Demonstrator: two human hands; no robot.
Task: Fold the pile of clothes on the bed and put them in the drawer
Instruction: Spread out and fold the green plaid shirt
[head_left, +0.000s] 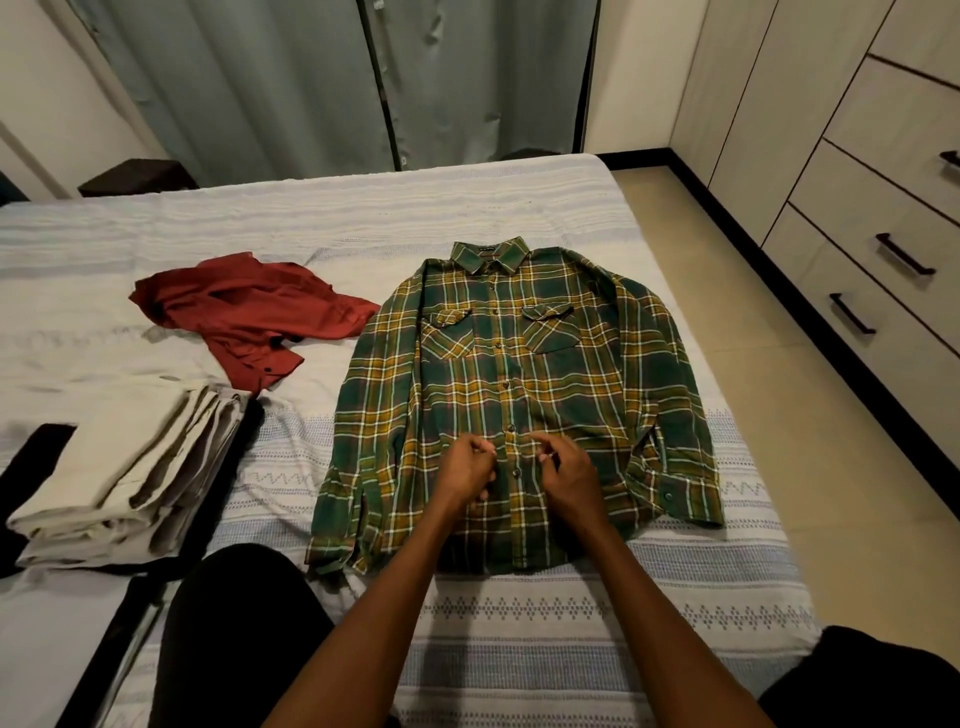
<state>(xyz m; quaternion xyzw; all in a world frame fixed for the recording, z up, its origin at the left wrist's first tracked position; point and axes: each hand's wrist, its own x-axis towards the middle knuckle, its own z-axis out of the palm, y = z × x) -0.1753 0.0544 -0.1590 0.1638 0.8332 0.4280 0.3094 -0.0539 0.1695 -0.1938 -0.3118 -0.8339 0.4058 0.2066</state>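
Two bare arms reach out over the bed, where the green plaid shirt lies flat, front up, collar at the far end. To its left there's a crumpled red shirt, and nearer, a stack of folded beige clothes. Both hands sit on the button placket near the hem: left hand and right hand each have fingers curled, pinching the fabric either side of a button.

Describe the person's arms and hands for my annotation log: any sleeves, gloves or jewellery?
Both forearms are bare up to the frame edge, with no sleeves in view. The left hand and right hand wear no gloves; no rings, watch or bracelets are visible.
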